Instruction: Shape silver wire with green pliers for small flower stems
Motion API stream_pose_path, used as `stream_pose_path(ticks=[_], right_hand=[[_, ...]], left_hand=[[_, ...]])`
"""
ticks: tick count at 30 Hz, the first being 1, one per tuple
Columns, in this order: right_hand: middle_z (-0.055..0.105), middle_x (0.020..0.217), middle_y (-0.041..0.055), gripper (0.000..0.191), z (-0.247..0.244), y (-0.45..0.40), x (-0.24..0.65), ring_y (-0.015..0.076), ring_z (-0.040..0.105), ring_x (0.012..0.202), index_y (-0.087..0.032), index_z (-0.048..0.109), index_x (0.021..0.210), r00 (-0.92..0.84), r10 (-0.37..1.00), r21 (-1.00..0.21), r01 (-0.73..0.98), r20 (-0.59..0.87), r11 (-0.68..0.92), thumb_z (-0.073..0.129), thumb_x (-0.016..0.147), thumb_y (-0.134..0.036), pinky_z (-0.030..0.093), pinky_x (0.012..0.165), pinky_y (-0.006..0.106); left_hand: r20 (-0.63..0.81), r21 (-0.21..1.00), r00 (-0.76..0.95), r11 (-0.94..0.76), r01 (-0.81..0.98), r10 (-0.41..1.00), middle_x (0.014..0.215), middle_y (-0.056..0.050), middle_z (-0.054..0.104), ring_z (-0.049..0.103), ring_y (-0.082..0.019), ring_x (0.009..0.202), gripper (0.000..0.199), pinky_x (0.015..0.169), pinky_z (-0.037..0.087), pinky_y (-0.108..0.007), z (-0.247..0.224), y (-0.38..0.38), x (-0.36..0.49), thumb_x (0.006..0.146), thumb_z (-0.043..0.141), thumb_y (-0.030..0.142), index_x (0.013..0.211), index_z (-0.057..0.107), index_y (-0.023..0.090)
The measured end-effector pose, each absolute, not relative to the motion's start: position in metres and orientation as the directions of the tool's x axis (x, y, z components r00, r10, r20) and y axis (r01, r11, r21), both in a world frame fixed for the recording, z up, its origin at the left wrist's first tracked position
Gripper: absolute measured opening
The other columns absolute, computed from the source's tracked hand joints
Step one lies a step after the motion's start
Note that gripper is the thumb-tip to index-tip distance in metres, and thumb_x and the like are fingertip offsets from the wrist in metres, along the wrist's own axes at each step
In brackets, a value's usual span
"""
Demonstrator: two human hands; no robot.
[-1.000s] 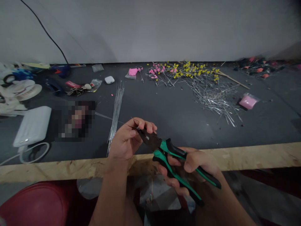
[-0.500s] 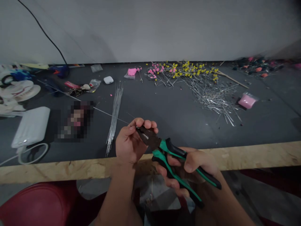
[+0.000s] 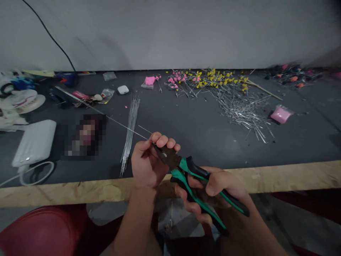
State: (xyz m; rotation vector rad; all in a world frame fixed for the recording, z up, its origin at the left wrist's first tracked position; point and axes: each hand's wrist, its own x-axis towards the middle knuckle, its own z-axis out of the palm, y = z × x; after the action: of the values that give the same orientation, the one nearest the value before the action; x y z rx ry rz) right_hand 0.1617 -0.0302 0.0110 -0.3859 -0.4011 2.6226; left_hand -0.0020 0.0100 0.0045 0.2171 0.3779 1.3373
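Note:
My left hand point(image 3: 150, 161) pinches a long thin wire point(image 3: 119, 123) that runs up and left over the dark table. Its fingertips are at the jaws of the pliers point(image 3: 170, 156), where the wire's near end meets them. My right hand point(image 3: 221, 185) is wrapped round the green and black handles, which are spread apart. A short piece of wire point(image 3: 145, 129) sticks out just above my left fingers. Left of that hand lies a bundle of straight wires point(image 3: 130, 131).
Pink and yellow wire flowers point(image 3: 213, 78) lie along the wall, with loose wires point(image 3: 245, 110) before them. A pink packet point(image 3: 281, 114) sits at right. At left are a white power bank point(image 3: 36, 142), a white case point(image 3: 123, 89) and a blurred patch. A red stool point(image 3: 39, 231) stands below.
The long wire's far end has swung toward the upper right. The short wire piece above my left fingers shows more clearly. Both hands and the pliers have barely moved.

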Motion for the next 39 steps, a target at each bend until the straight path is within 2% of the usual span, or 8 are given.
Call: stream_pose_path(ticks=[4,10,15,19,23,27,30,39], right_hand=[[0.057,0.084,0.0057,0.017,0.013,-0.031,0.161,0.0127,0.054,0.064,-0.018,0.044,0.069,-0.845,0.479,-0.366,-0.380,-0.235,-0.850,0.058,0.060,-0.021,0.044,0.047,0.021],[0.057,0.087,0.0055,0.016,0.013,-0.031,0.162,0.0113,0.056,0.065,-0.017,0.044,0.074,-0.836,0.497,-0.304,-0.423,-0.232,-0.854,0.054,0.061,-0.017,0.044,0.048,0.019],[0.058,0.076,0.0056,0.018,0.011,-0.034,0.161,0.0114,0.054,0.060,-0.019,0.040,0.075,-0.849,0.480,-0.258,-0.423,-0.222,-0.869,0.051,0.061,-0.020,0.043,0.047,0.020],[0.058,0.074,0.0065,0.018,0.010,-0.034,0.160,0.0120,0.053,0.057,-0.019,0.038,0.074,-0.846,0.485,-0.198,-0.448,-0.223,-0.872,0.051,0.063,-0.023,0.044,0.048,0.023],[0.057,0.089,0.0086,0.020,0.009,-0.031,0.159,0.0138,0.055,0.066,-0.018,0.043,0.074,-0.854,0.483,-0.273,-0.426,-0.193,-0.863,0.058,0.060,-0.019,0.045,0.049,0.023],[0.056,0.090,0.0083,0.017,0.007,-0.032,0.159,0.0138,0.055,0.066,-0.017,0.045,0.074,-0.858,0.492,-0.247,-0.450,-0.146,-0.858,0.057,0.063,-0.021,0.046,0.046,0.022],[0.057,0.090,0.0088,0.016,0.006,-0.035,0.160,0.0136,0.057,0.067,-0.016,0.046,0.075,-0.859,0.491,-0.221,-0.456,-0.144,-0.862,0.056,0.062,-0.018,0.047,0.047,0.022],[0.056,0.089,0.0076,0.013,0.018,-0.033,0.162,0.0142,0.053,0.065,-0.019,0.047,0.071,-0.824,0.497,-0.246,-0.440,-0.271,-0.864,0.057,0.063,-0.021,0.043,0.046,0.023]], left_hand=[[-0.129,0.377,0.152,0.190,-0.906,0.980,0.062,0.003,0.055,0.059,-0.012,0.065,0.011,0.067,0.053,-0.028,0.003,0.011,-0.003,0.075,0.056,0.021,0.065,0.051,0.021],[-0.122,0.554,0.052,0.112,-0.825,0.991,0.085,0.002,0.069,0.064,-0.016,0.099,0.004,0.080,0.055,-0.028,-0.007,0.014,-0.003,0.082,0.060,0.024,0.078,0.060,0.024],[-0.076,0.639,-0.023,0.031,-0.769,0.997,0.095,0.002,0.071,0.061,-0.014,0.109,0.006,0.090,0.051,-0.027,-0.010,0.013,0.001,0.085,0.060,0.029,0.081,0.061,0.024],[-0.053,0.702,-0.130,-0.056,-0.710,0.990,0.101,0.002,0.069,0.061,-0.013,0.106,0.005,0.092,0.049,-0.027,-0.012,0.013,0.006,0.086,0.059,0.029,0.083,0.059,0.024],[-0.009,0.783,-0.269,-0.160,-0.601,0.963,0.086,0.001,0.064,0.061,-0.016,0.099,0.008,0.083,0.051,-0.028,-0.008,0.017,0.003,0.079,0.063,0.027,0.075,0.058,0.023],[0.109,0.788,-0.192,-0.203,-0.582,0.975,0.078,0.001,0.060,0.057,-0.012,0.079,0.007,0.072,0.050,-0.025,-0.004,0.025,-0.010,0.072,0.068,0.021,0.070,0.062,0.023],[0.172,0.824,-0.126,-0.213,-0.525,0.977,0.080,0.000,0.060,0.055,-0.012,0.078,0.007,0.069,0.048,-0.024,-0.005,0.029,-0.021,0.070,0.070,0.017,0.070,0.065,0.023],[0.312,0.885,-0.273,-0.383,-0.265,0.910,0.078,0.001,0.066,0.062,-0.012,0.078,0.013,0.074,0.048,-0.026,-0.008,0.026,-0.017,0.074,0.064,0.009,0.072,0.064,0.022]])
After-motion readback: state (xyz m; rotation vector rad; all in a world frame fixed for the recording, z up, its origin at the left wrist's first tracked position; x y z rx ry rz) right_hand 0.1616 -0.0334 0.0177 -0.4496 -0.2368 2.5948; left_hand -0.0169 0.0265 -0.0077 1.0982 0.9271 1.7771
